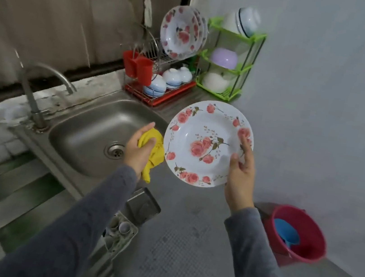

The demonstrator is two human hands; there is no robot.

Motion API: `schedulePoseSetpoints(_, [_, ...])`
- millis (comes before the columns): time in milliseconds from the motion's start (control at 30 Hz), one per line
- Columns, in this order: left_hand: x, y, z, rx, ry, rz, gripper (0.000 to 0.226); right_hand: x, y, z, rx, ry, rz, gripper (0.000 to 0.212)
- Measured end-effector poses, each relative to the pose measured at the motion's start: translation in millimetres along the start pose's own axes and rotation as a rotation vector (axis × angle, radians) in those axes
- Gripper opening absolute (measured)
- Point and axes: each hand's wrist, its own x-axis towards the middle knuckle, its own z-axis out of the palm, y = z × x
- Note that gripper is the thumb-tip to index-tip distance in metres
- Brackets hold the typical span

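Right hand [240,178] grips plate [202,127] rim; cloth [156,153] just beside left edge.

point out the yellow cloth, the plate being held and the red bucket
yellow cloth [157,153]: head view, bunched middle
plate [204,141]: head view, centre roses
red bucket [309,242]: head view, inner wall

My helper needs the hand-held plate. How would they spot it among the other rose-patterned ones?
Start at the steel sink. Just right of it, the right hand holds a white rose-patterned plate by its rim, beside the yellow cloth. Unlike the matching plates standing in the dish rack, it is in mid-air.
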Motion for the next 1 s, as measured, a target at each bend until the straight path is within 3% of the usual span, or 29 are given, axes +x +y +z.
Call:
schedulePoseSetpoints(267, [87.0,-20.0,107.7,0.044,-0.075,0.037,0.048,117.2,7.5,-42.6,-0.023,0.088,-0.072,0.048])
schedulePoseSetpoints(433, [166.2,-10.1,173.9,0.015,0.009,0.052,0.042,217.5,3.0,-40.1,-0.102,0.082,-0.128,0.05])
schedulePoseSetpoints(733, [295.3,23.6,246.2,0.067,0.2,0.195,0.042,382.6,-5.0,-8.8,-0.211,-0.061,-0.314,0.053])
schedulePoseSetpoints(1000, [388.4,68.9,250.0,0.071,0.479,0.352,0.043,504.0,-15.2,63.1,-0.252,-0.359,-0.527,0.055])
